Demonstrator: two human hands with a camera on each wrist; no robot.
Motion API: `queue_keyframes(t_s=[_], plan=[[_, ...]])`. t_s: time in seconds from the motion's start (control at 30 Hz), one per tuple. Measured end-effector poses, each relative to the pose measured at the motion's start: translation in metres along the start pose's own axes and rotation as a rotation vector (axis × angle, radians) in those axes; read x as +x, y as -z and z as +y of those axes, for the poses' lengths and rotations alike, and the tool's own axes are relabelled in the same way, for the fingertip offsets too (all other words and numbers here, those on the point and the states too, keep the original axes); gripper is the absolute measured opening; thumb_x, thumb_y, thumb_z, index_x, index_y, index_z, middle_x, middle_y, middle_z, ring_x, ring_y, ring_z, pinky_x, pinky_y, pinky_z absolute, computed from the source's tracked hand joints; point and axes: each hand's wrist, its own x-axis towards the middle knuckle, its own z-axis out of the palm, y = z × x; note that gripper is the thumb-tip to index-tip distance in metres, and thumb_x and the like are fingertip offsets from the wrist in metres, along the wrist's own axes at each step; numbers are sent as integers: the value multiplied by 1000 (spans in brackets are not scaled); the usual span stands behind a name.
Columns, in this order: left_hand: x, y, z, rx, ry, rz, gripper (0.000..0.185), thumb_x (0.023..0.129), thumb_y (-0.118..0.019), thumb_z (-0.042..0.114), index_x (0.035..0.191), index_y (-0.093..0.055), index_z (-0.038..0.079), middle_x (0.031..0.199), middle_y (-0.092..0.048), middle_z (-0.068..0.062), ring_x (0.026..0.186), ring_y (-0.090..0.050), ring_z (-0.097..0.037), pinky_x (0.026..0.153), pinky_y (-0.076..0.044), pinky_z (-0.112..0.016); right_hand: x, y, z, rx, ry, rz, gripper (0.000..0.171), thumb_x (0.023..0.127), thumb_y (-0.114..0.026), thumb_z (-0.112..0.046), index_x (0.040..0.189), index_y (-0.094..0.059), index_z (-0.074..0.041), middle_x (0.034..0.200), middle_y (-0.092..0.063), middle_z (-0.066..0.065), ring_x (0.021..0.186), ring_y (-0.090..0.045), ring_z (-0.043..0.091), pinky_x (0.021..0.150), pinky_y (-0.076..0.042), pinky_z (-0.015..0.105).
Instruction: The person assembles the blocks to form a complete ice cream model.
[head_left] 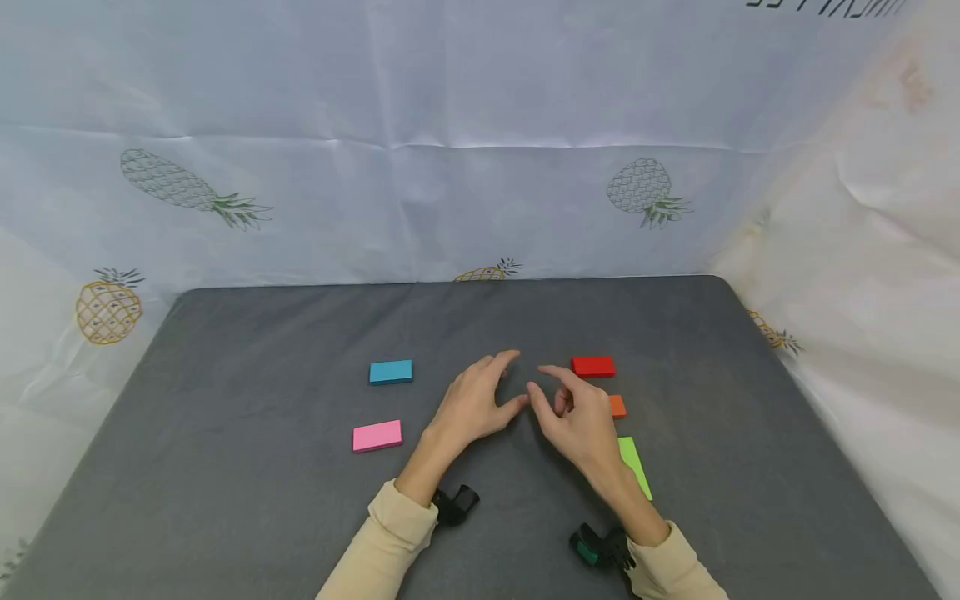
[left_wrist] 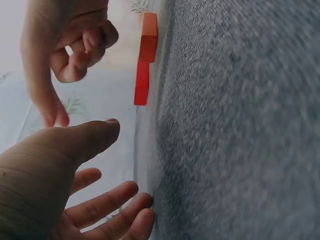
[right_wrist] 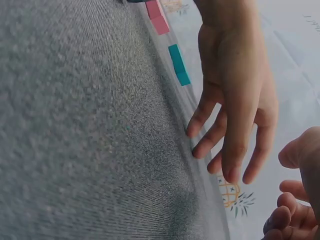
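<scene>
My left hand (head_left: 517, 379) hovers over the middle of the grey table (head_left: 225, 467), fingers spread and relaxed, holding nothing. My right hand (head_left: 536, 379) is right beside it, index finger and thumb extended, the other fingers (left_wrist: 82, 50) loosely curled, also empty. The two hands' fingertips nearly meet. A red block (head_left: 592, 366) lies just beyond my right hand, an orange block (head_left: 618, 406) peeks out behind it, and a green block (head_left: 634, 463) is partly covered by my right wrist. To the left lie a blue block (head_left: 390, 372) and a pink block (head_left: 377, 435).
A pale pineapple-print cloth (head_left: 480, 167) hangs behind and around the table. Black wrist cameras (head_left: 455, 504) are strapped under both sleeves. The table's far edge runs just past the blocks.
</scene>
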Motion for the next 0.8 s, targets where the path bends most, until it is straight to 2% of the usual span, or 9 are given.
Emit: queue_keyframes(t_s=[0.17, 0.37, 0.53, 0.8], plan=[[5, -5, 0, -47, -17, 4, 55, 92, -76, 23, 141, -57, 5, 107, -72, -14, 85, -69, -24, 71, -57, -37, -3, 3, -1, 50, -5, 17, 29, 87, -80, -14, 111, -74, 0, 55, -43, -6, 43, -28, -2, 41, -30, 20], [12, -19, 5, -146, -24, -42, 50, 95, -72, 21, 139, -59, 4, 102, -72, -13, 82, -67, -19, 71, -55, -29, -8, 9, 1, 109, -9, 73, 24, 84, -83, -11, 105, -77, -2, 54, -45, -6, 41, -26, -6, 38, -27, 18], [16, -30, 10, -189, -33, -57, 48, 92, -73, 16, 137, -61, 4, 98, -71, -10, 76, -64, -16, 67, -50, -22, -14, 14, 4, 134, -14, 87, 21, 82, -84, -8, 102, -77, -3, 54, -49, -5, 41, -30, -6, 39, -29, 16], [20, -40, 19, -233, -25, -92, 51, 93, -74, 24, 139, -60, 5, 100, -72, -9, 75, -62, -11, 68, -48, -18, -24, 20, 6, 131, -61, 110, 20, 82, -84, -7, 100, -78, -1, 55, -52, -5, 42, -35, -5, 40, -33, 16]])
